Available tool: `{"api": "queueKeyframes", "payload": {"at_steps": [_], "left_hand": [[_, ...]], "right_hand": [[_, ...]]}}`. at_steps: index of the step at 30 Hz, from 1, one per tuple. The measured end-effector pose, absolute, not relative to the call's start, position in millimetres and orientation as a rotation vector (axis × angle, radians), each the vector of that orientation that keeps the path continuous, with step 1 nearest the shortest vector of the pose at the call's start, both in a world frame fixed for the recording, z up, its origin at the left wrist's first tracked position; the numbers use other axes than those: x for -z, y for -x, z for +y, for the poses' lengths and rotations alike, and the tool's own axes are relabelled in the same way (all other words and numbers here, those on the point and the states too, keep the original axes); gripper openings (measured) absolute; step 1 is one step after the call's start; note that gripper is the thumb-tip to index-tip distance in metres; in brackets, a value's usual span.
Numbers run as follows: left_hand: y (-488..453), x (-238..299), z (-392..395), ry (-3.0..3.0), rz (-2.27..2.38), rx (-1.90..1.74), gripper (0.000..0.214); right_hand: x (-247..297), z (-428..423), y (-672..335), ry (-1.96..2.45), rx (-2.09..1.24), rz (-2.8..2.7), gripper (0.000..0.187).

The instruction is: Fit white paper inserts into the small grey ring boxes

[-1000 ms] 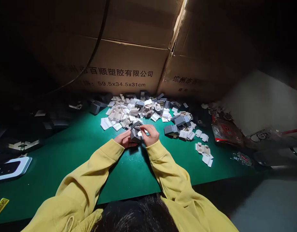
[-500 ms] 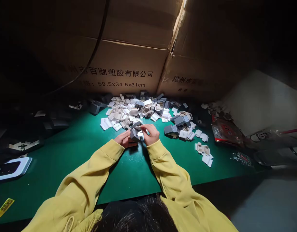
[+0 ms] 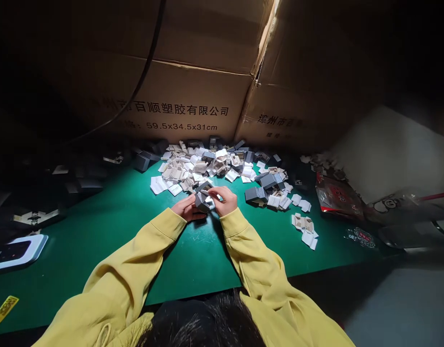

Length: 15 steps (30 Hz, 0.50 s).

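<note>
My left hand [image 3: 186,208] is closed around a small dark grey hinged box [image 3: 202,201], holding it tilted a little above the table. The box's lid stands raised on the far side. At its opening, my right hand [image 3: 225,200] pinches with thumb and forefinger, and a small white card piece [image 3: 210,202] shows beneath those fingers. How far the card sits inside the box is hidden by the fingers. Just beyond the hands lies a heap of folded white card pieces [image 3: 176,171], mixed with more dark boxes [image 3: 256,194].
Large cardboard cartons [image 3: 186,91] wall off the back of the green table [image 3: 193,270]. A black cable [image 3: 142,77] hangs before them. At left lies a white-edged device [image 3: 34,248]; at right, a red packet [image 3: 337,195] and loose card pieces [image 3: 304,226].
The right fingers have shifted slightly left over the box's opening. The box has turned a little in the left hand, and its lid looks more raised.
</note>
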<state>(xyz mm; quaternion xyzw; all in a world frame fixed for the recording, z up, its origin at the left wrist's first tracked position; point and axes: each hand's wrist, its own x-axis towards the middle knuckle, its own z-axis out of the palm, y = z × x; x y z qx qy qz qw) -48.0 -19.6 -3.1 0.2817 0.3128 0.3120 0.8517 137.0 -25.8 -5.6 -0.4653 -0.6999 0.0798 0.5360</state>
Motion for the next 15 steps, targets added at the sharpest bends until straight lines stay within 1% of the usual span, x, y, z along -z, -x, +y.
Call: {"api": "queueKeyframes", "payload": {"at_steps": [9, 15], "left_hand": [[48.2, 4.4, -19.7, -0.607, 0.643, -0.67, 0.041], [48.9, 4.7, -19.2, -0.591, 0.623, -0.667, 0.045]], "right_hand": [[3.3, -26.0, -137.1, 1.088, -0.188, -1.699, 0.018], [6.1, -26.5, -138.3, 1.126, -0.223, -1.727, 0.017]]}}
